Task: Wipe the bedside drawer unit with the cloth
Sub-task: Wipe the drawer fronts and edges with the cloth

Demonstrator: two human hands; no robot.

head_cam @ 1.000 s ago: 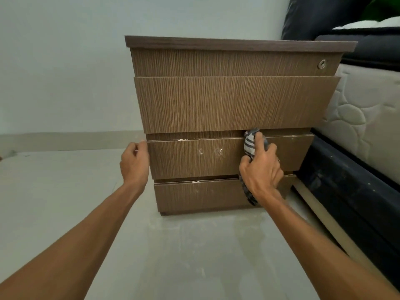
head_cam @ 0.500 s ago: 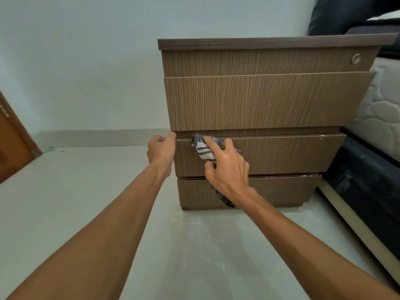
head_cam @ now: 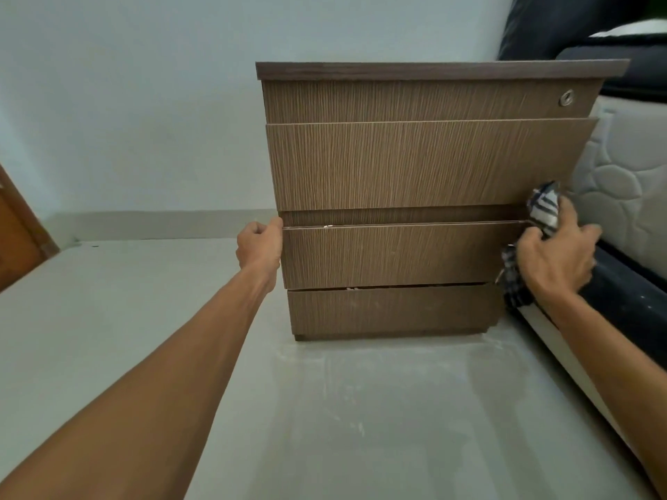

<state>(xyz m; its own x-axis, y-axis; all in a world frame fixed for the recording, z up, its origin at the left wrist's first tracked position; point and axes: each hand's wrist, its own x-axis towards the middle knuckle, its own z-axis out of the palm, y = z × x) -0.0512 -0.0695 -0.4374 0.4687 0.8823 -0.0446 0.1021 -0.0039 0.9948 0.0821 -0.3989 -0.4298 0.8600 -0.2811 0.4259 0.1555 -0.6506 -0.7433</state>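
A brown wood-grain bedside drawer unit (head_cam: 415, 167) stands on the floor against the wall, with a round lock (head_cam: 566, 98) at its top right. Its middle drawer (head_cam: 397, 254) sticks out slightly. My left hand (head_cam: 259, 247) grips that drawer's upper left corner. My right hand (head_cam: 557, 258) holds a dark-and-white striped cloth (head_cam: 543, 211) against the drawer's upper right corner; the cloth's tail (head_cam: 512, 283) hangs down beside the unit.
A bed with a quilted white mattress (head_cam: 620, 196) and dark base (head_cam: 628, 297) stands close on the right. A pale grey floor (head_cam: 325, 409) spreads in front. A wooden door edge (head_cam: 18, 240) shows at far left.
My right hand with the cloth swept along the middle drawer's top edge to its left end, then across to the right corner. The left hand kept its grip on the left corner.
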